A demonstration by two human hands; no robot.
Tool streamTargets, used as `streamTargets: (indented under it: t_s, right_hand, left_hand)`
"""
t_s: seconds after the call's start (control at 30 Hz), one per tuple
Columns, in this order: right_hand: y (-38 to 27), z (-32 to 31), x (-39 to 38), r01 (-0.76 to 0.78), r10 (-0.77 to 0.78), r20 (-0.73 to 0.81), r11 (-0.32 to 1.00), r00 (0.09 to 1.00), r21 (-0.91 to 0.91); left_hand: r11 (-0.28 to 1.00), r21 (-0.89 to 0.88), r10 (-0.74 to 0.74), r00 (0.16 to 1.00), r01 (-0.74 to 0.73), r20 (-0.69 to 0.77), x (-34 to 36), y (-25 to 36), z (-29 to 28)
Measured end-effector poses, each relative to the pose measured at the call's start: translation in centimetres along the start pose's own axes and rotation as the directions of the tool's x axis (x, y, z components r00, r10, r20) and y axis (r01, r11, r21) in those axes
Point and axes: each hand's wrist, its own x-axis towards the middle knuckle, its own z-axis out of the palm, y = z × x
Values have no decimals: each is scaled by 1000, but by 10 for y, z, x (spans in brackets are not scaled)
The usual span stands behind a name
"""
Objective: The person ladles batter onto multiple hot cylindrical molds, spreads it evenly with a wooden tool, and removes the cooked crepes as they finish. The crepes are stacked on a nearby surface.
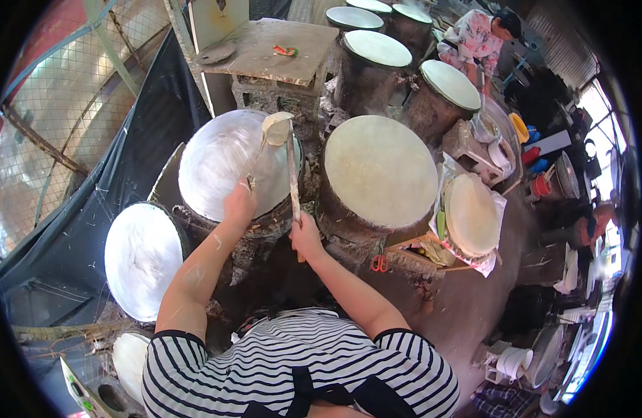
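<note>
My right hand (307, 237) is wrapped round the long wooden handle of a ladle (277, 128), whose bowl carries cream-coloured batter. The ladle is over the far right part of a large round griddle (213, 167) coated with a whitish, streaky film. My left hand (239, 205) is closed above the near part of that griddle, and a small dark end shows at its fingertips. A thin pale strand runs between those fingertips and the ladle's bowl; I cannot tell what the left hand holds. Right of it stands another griddle (381, 171) with an even cream surface.
A whitish round pan (144, 262) stands at the left. On the right, a stack of pale flat rounds (472, 214) rests on plastic, near red-handled scissors (380, 263). Several griddles on drum stoves stand farther back, where another person (475, 38) bends over one.
</note>
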Motion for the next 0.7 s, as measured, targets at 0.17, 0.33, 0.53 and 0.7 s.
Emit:
streamTargets:
  t_s: [0.17,0.33,0.53,0.7]
  right_hand:
    - [-10,19,-10,329,-402,-213,892,890,-309]
    - [-8,34,16,316,-382,-166,892,909,-325]
    - [-16,28,17,317,-420,-144,831,896,-457]
    - [-40,32,30,350,-438,-51,777,897,-524]
  left_hand:
    - [983,131,147,975,-126,-165,5,-37,-16]
    - [992,93,99,973,-81,-210,13,-42,-13]
    - [999,49,-12,976,23,-216,13,-53,-19]
    - [995,-61,-98,960,85,-263,9,-62,-25]
